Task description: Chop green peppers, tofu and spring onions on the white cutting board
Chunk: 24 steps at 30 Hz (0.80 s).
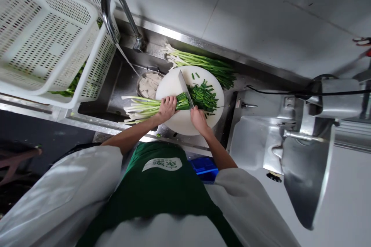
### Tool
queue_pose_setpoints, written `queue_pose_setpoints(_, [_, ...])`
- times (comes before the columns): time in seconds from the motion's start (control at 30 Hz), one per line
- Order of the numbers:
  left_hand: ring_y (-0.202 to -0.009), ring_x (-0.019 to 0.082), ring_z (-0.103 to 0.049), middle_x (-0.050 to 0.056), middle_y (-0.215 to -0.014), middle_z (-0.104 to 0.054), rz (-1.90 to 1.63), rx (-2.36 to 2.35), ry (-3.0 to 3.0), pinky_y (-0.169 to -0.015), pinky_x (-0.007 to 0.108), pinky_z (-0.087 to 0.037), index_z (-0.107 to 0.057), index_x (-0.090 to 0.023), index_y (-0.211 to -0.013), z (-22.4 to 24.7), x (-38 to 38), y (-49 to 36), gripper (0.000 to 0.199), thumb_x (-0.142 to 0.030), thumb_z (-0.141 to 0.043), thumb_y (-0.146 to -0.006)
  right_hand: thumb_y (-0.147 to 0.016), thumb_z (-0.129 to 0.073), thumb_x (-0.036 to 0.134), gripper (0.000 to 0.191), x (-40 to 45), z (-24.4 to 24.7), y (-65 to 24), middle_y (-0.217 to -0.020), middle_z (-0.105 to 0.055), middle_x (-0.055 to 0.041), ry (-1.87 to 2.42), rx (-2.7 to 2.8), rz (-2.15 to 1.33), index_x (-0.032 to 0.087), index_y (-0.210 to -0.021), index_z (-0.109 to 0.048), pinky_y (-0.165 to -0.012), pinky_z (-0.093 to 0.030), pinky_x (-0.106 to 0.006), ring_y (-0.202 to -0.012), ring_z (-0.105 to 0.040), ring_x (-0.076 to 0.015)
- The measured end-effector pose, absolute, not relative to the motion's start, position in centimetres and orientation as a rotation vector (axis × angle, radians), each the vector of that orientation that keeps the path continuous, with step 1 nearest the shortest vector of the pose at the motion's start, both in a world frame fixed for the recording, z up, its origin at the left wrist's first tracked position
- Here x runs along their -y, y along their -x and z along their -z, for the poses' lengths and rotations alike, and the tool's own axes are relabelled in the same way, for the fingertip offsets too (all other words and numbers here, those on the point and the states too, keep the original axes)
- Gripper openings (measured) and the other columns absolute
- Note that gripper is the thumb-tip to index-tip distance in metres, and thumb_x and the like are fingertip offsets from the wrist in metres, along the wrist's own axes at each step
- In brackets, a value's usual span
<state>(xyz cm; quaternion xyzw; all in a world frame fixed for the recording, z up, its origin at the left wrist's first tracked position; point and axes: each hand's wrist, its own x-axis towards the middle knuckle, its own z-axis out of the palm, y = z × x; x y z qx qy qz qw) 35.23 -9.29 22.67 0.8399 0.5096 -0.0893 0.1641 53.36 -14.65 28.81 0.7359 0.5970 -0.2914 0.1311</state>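
On a round white cutting board (185, 125), my left hand (168, 109) presses down on a bundle of green onions (143, 109), whose white ends stick out past the board's left edge. My right hand (199, 119) is closed round the handle of a cleaver (185, 88). The blade stands across the green part of the bundle, just right of my left fingers. Cut green pieces (204, 96) lie in a heap right of the blade. Behind the board rests a second bunch of green onions (203, 61).
Water runs from a curved faucet (121, 2) toward a metal bowl of pale pieces (149, 85) in the sink. White perforated baskets (98, 73) stand at the left, leafy greens in the lower one. A metal slicing machine (307, 162) is at the right. Below is a blue container (204, 166).
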Motion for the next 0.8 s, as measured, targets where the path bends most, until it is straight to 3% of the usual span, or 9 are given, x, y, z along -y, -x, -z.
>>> queue_pose_setpoints(0.2, [-0.126,0.04,-0.053,0.028,-0.135,-0.057,0.269,-1.501,-2.377,-0.107,0.047,-0.043,-0.042,0.001,-0.154,-23.3,8.6,-34.9,0.069,-0.038,-0.059,-0.1,-0.114,-0.034,0.031,0.034,13.8,-27.6,-55.1,-0.114,-0.075,-0.0186,-2.182,-1.756,0.864,0.012,-0.129,-0.058,-0.09,-0.046,-0.029,-0.109,-0.072,-0.0277])
queue_pose_setpoints(0.37, [-0.123,0.037,-0.061,0.024,-0.13,-0.063,0.348,-1.616,-2.22,-0.1,0.043,-0.052,-0.042,-0.007,-0.154,-23.8,6.7,-35.0,0.071,-0.029,-0.069,-0.091,-0.113,-0.039,0.032,0.03,14.1,-28.8,-56.3,-0.115,-0.076,-0.0163,-2.219,-1.795,0.957,0.015,-0.122,-0.063,-0.087,-0.045,-0.028,-0.107,-0.071,-0.0273])
queue_pose_setpoints(0.53, [-0.113,0.037,-0.07,0.022,-0.121,-0.07,0.322,-1.637,-2.153,-0.093,0.042,-0.056,-0.047,-0.012,-0.148,-23.5,5.4,-34.7,0.063,-0.029,-0.065,-0.09,-0.112,-0.038,0.033,0.032,16.7,-31.2,-59.1,-0.107,-0.076,-0.0163,-2.418,-1.773,0.824,0.015,-0.118,-0.064,-0.082,-0.043,-0.029,-0.1,-0.071,-0.0282])
queue_pose_setpoints(0.8, [-0.096,0.027,-0.074,0.009,-0.106,-0.076,-0.178,-1.508,-1.966,-0.093,0.038,-0.059,-0.051,-0.014,-0.138,-24.6,4.7,-30.1,0.061,-0.032,-0.066,-0.082,-0.11,-0.038,0.033,0.034,21.6,-31.2,-62.4,-0.094,-0.075,-0.016,-2.513,-1.621,0.742,0.013,-0.113,-0.065,-0.071,-0.038,-0.029,-0.087,-0.07,-0.0273])
